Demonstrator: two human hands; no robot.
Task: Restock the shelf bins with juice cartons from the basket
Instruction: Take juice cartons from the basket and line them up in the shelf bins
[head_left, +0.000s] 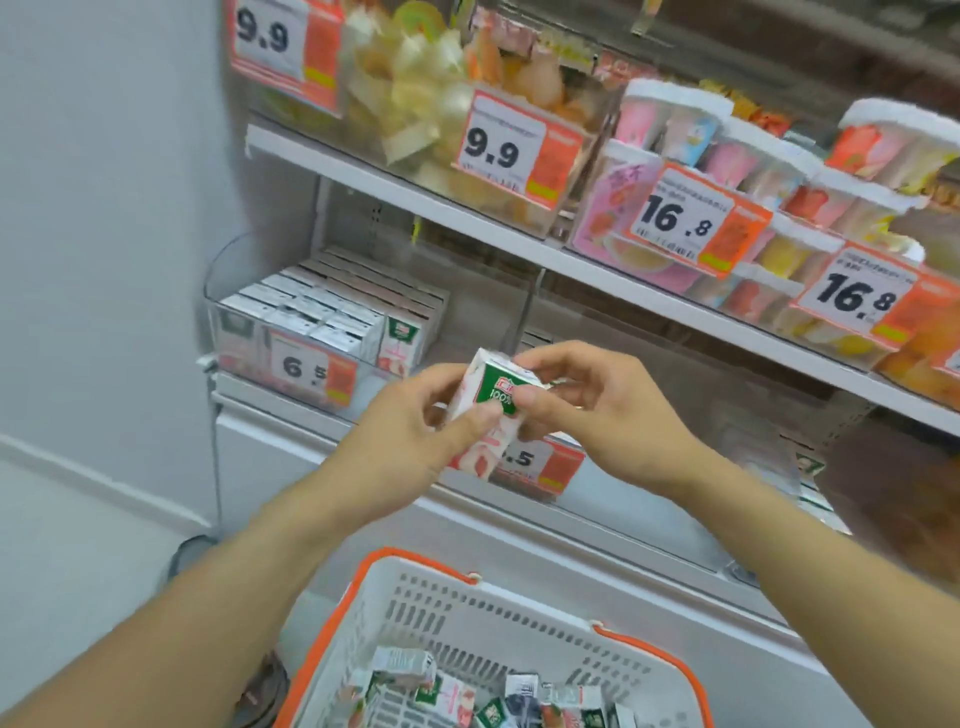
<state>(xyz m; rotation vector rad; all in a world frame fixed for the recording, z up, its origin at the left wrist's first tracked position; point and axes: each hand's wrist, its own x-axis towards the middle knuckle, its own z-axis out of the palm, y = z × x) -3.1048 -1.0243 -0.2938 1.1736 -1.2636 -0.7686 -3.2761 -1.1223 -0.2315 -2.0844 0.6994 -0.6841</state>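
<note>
1. A juice carton (491, 410) is held tilted in front of the lower shelf
2. The left hand (415, 441) and right hand (597, 405) both pinch it
3. Below, a basket (431, 592) holds more cartons (467, 696); a shelf bin (311, 332) at left is stocked

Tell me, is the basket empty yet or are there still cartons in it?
Not empty: several juice cartons lie jumbled in the bottom of the basket.

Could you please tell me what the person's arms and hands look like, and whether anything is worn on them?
Both forearms are bare up to the frame edge: no sleeves show. The left hand and right hand wear no gloves, rings, watch or wristband that can be seen.
</note>
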